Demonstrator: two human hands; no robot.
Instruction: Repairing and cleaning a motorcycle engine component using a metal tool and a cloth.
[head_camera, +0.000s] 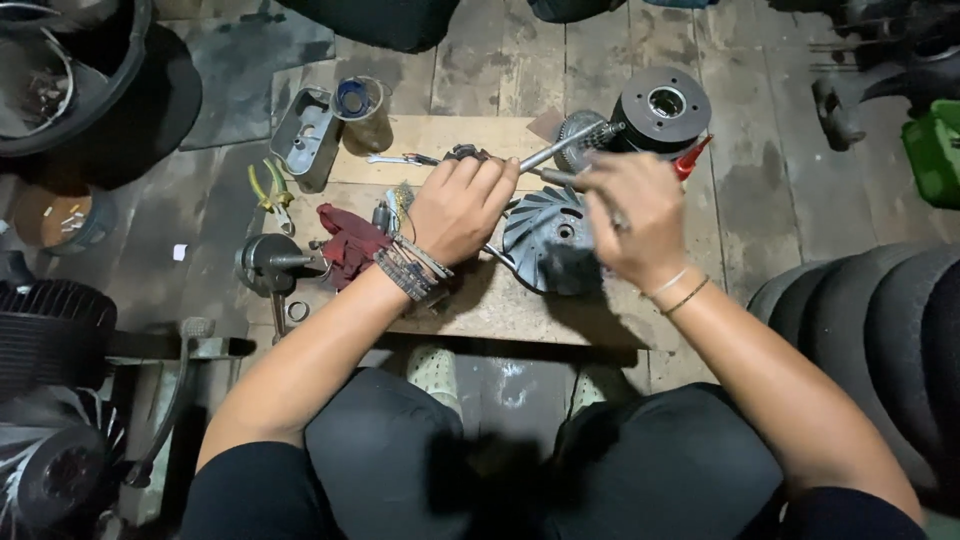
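Your left hand (462, 208) is curled shut around the handle of a long metal wrench (560, 148), which slants up toward the far right corner of the wooden board (480, 305) on the floor. Your right hand (628, 215) is blurred, its fingers bent down over the right side of the finned metal fan wheel (545, 240); whether they grip the wheel or the red-handled tool (692, 158) poking out past them, I cannot tell. The wheel lies flat near the board's middle, just beside both hands.

Judged by its look, that wheel is cast metal: stiff, fairly heavy, with thin fins that could chip or bite your skin. Take it by the outer rim or the hub, not by a single fin. It may be oily, so expect some slip.

Room is tight. The dark clutch drum (660, 105) and a toothed gear (578, 140) sit at the far right corner, close to the wrench tip. A red rag (348, 240) and small parts crowd the left edge, with pliers (272, 190) and a metal tin (305, 135) beyond it. The near edge, toward your knees, is the freest side; tyres (870, 320) block the right.
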